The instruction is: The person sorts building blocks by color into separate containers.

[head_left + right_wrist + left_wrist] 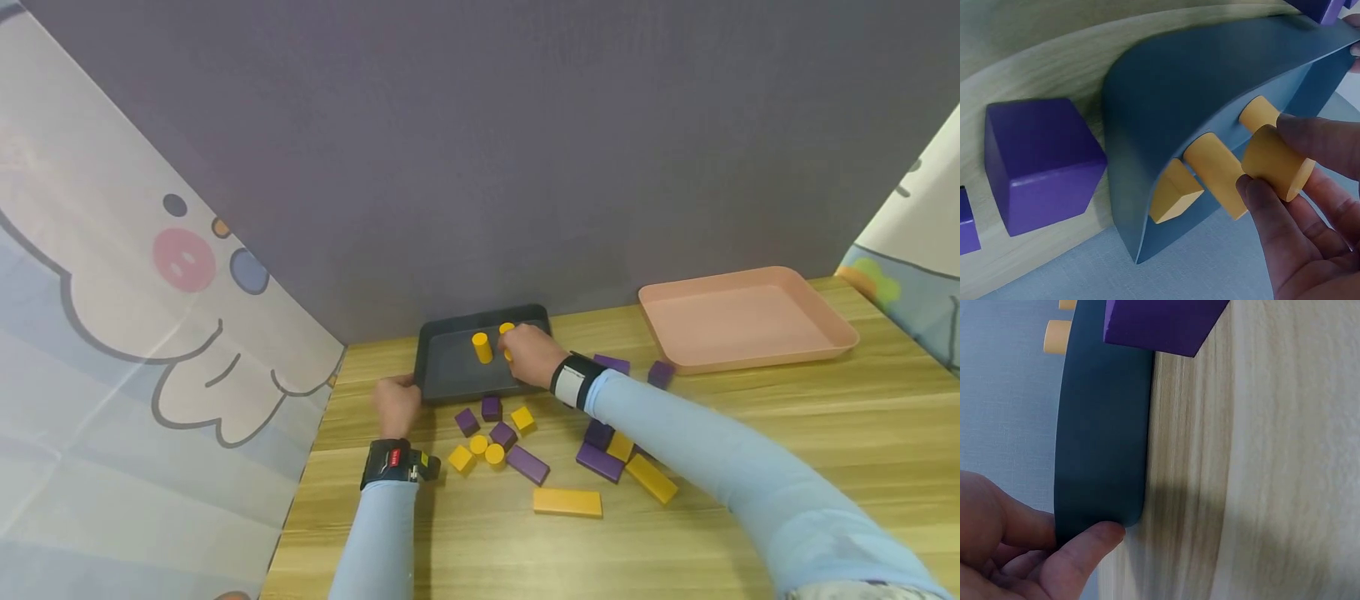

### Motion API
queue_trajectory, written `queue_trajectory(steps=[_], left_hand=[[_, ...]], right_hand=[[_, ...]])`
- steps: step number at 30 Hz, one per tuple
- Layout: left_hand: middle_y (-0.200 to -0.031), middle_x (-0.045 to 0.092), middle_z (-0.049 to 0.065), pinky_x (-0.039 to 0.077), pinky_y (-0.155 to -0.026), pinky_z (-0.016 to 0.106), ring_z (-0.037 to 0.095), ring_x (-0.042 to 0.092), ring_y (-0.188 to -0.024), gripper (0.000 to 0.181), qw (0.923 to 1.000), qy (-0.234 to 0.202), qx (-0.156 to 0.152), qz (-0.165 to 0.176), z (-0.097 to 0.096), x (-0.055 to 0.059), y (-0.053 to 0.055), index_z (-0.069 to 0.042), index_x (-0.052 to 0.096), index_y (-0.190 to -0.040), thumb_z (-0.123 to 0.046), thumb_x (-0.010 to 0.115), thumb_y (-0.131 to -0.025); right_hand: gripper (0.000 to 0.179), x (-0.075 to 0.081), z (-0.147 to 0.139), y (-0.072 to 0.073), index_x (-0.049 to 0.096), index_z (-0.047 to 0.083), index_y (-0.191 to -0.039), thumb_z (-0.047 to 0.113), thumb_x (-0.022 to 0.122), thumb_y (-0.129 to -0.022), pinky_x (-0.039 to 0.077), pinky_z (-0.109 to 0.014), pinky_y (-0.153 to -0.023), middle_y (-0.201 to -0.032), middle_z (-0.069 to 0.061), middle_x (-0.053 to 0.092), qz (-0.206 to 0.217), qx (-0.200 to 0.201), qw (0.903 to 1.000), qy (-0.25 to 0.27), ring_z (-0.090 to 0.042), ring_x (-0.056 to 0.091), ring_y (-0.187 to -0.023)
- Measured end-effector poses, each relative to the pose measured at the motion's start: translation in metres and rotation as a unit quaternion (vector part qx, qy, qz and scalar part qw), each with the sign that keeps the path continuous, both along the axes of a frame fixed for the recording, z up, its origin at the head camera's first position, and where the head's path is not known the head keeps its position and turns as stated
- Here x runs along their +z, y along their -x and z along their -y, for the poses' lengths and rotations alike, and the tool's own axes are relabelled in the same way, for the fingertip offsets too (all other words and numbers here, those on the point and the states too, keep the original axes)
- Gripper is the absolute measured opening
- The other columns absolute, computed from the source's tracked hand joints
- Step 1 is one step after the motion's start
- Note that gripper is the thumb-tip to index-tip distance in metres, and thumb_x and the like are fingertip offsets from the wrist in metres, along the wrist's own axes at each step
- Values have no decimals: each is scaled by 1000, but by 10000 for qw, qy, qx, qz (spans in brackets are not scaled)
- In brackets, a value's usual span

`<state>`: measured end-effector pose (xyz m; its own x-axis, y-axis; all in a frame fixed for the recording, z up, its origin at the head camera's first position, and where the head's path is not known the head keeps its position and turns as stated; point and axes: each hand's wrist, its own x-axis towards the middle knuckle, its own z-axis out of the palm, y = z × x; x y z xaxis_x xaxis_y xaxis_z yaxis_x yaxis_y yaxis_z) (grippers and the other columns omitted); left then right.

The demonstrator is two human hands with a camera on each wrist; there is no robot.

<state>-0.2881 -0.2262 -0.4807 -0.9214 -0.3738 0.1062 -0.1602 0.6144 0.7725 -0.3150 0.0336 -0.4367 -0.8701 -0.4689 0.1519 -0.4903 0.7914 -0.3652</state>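
Note:
My right hand (530,354) pinches a yellow cylinder (1275,164) between thumb and fingers over the dark blue-grey tray (453,385). Inside that tray stand another yellow cylinder (482,348) and, in the right wrist view, a yellow block (1175,192) beside a cylinder (1215,175), with one more behind the held piece. At the tray's near left corner, my left hand (397,406) grips the wall. Its thumb (1088,556) presses on the outer side in the left wrist view.
Purple cubes (491,408), yellow cubes (523,419), short yellow cylinders (494,455) and flat bars (567,502) lie loose before the tray. More blocks lie under and beside my right forearm. A pink tray (750,321) stands at the right, near the grey wall (525,167).

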Motion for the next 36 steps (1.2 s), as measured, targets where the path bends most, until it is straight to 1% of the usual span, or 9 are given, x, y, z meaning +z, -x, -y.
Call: queue_trajectory(steps=[5,11,18,22,25,30,33,36], left_hand=[[-118,74,26,60,-87,50,39,71,-115,39,10000,6,-26,-31,-2,0,-1,6,76,-115,4,54,-83],[-118,74,28,60,-85,49,40,71,-114,40,10000,-49,-57,-20,-4,1,-2,8,76,-115,5,53,-83],[-122,72,28,60,-87,49,39,69,-118,43,9999,-72,-93,104,-5,2,-3,8,74,-119,5,51,-83],[-123,73,27,60,-88,50,39,69,-119,43,9998,-101,-96,134,-5,2,-3,8,74,-120,4,51,-83],[-123,73,27,60,-90,50,39,69,-120,42,9998,-127,-100,123,-5,2,-3,8,74,-119,4,52,-84],[-123,72,29,59,-91,51,41,68,-121,42,9997,-188,-130,109,-4,2,-3,9,73,-119,5,51,-84],[-123,72,29,58,-95,53,42,68,-122,42,9997,-175,-125,93,-2,3,-2,9,73,-119,5,52,-84],[-123,71,29,57,-98,55,43,67,-123,41,9999,-104,-126,55,0,5,-3,10,73,-119,4,52,-84]], right_hand=[[36,-4,-2,4,76,4,-123,-5,71,-88,60,-42,-99,-123,-13,77,40,-121,9998,-131,-30,73,-113],[36,-10,-6,7,76,3,-123,-4,72,-88,59,-43,-101,-124,-14,77,28,-217,9996,-190,-31,73,-114],[32,-11,-11,6,77,2,-120,-3,72,-88,60,-43,-100,-121,-15,78,-141,-221,9995,-183,-31,74,-111],[30,-13,-12,5,77,2,-119,0,73,-89,61,-41,-97,-120,-14,78,-139,-237,9995,-178,-29,75,-108],[30,-13,-13,5,77,2,-119,0,74,-89,61,-41,-97,-120,-14,78,-118,-252,9995,-153,-29,75,-109],[31,-11,-14,5,77,2,-120,2,73,-89,60,-42,-99,-121,-15,78,-72,-263,9996,-78,-30,75,-111],[32,-8,-16,3,76,2,-121,4,75,-89,60,-43,-99,-122,-14,77,98,-283,9995,62,-30,74,-112],[33,-1,-22,-1,75,2,-123,6,75,-90,60,-44,-99,-125,-15,76,282,-298,9988,251,-30,73,-113]])
